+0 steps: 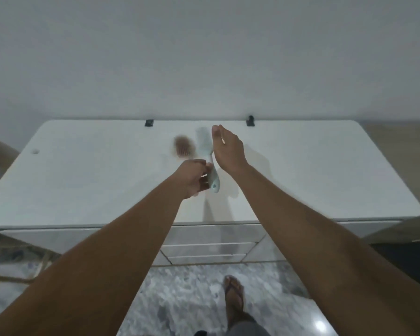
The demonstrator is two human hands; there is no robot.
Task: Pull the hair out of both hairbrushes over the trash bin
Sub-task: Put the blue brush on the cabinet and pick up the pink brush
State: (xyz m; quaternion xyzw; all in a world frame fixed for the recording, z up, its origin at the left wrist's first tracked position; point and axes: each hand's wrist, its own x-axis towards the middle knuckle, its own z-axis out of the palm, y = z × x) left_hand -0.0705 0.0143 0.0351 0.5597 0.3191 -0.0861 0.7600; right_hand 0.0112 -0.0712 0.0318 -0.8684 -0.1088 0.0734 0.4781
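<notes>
1. The left arm point(121, 238) reaches forward and to the right from the lower left corner, stretched out nearly straight over the white worktop point(325, 170).
2. The left hand point(194, 178) has its back turned to the camera. Its fingers are curled round the handle of the pale green hairbrush point(205, 147), gripping it near the lower end.
3. This hairbrush is held above the worktop, tilted, with its handle end toward the person and its head pointing away toward the wall point(204, 57). Its outline is blurred.
4. The right arm point(301, 226) reaches in from the lower right, also extended, and angles left toward the brush.
5. The right hand point(229, 149) is flat and holds nothing. Its fingers are straight and close together, pointing away from the person.
6. Its fingertips point(215, 132) lie just beside the right edge of the brush head. The blur hides whether they touch it.
7. The brown hairbrush point(183, 149) lies on the worktop just left of the held brush and beyond the left hand, with no hand on it.
8. Two black clips point(149, 122) sit at the worktop's back edge.
9. Drawers point(209, 248) show below its front edge, and a foot point(233, 294) in a sandal stands on the speckled floor point(184, 299).
</notes>
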